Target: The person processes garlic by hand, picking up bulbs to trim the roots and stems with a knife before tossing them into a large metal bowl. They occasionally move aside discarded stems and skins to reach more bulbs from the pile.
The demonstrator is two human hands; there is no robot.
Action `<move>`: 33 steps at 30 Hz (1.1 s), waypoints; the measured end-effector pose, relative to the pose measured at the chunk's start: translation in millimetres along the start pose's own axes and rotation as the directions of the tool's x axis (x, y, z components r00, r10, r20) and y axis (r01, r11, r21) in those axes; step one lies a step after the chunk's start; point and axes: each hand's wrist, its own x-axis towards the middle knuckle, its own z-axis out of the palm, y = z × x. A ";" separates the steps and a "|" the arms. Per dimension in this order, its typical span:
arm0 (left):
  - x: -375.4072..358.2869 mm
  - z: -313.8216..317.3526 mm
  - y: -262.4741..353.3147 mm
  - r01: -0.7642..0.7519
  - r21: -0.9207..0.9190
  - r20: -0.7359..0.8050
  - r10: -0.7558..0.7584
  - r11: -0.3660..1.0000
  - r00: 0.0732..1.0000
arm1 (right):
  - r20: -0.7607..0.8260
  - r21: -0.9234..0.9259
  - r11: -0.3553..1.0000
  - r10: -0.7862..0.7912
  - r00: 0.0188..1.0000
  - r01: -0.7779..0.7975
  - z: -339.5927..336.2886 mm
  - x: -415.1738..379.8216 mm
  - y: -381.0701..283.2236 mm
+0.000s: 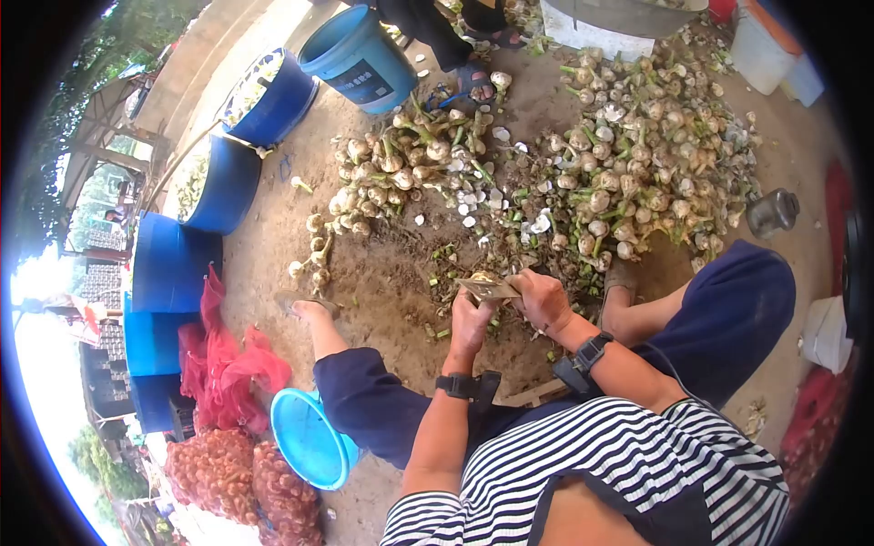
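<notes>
Between my knees, both hands meet over the dirt floor. My right hand [543, 302] is closed round the end of a flat metal knife [492, 289], whose blade reaches across to the left. Beside the blade my left hand [471, 320] is closed on what looks like a garlic bulb [479, 276], mostly covered by the blade and fingers. Ahead to the right spreads a large heap of garlic bulbs [646, 173] with stems. A smaller pile of garlic [401, 164] lies ahead to the left, with white trimmed pieces [469, 196] scattered between the two.
A light-blue basin [309, 441] stands by my left leg, near pink netting [232, 355] and full red mesh sacks [214, 469]. Several blue tubs [218, 187] line the left side. Beyond a blue bucket [360, 59] are another person's feet [475, 82]. A metal jar [772, 214] stands right.
</notes>
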 end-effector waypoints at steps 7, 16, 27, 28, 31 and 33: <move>-13.4 -5.6 31.3 -0.170 -0.219 0.196 0.214 0.961 0.957 | 0.249 -0.021 0.764 0.629 0.737 -0.645 5.1 -22.5 55.0; 4.1 -23.7 -32.4 -0.002 -0.613 -0.162 -0.124 0.790 0.979 | -0.024 0.250 0.939 0.250 0.968 -0.237 -38.0 47.7 -26.5; 73.8 23.9 58.0 0.039 -0.212 0.114 -0.015 0.976 0.993 | 0.520 -0.041 0.566 0.715 0.466 -0.823 52.7 -41.5 61.8; 90.5 40.3 65.7 -0.041 -0.190 0.284 0.095 0.981 0.954 | 0.513 -0.032 0.587 0.704 0.490 -0.809 52.0 -38.3 57.4; 150.6 73.4 62.1 -0.266 -0.118 0.454 0.290 0.957 0.842 | 0.536 -0.057 0.547 0.723 0.436 -0.835 68.1 -48.7 67.5; 199.5 59.3 29.6 -0.250 0.017 0.236 0.239 0.968 0.942 | 0.563 -0.025 0.395 0.765 0.314 -0.918 80.2 -51.5 78.5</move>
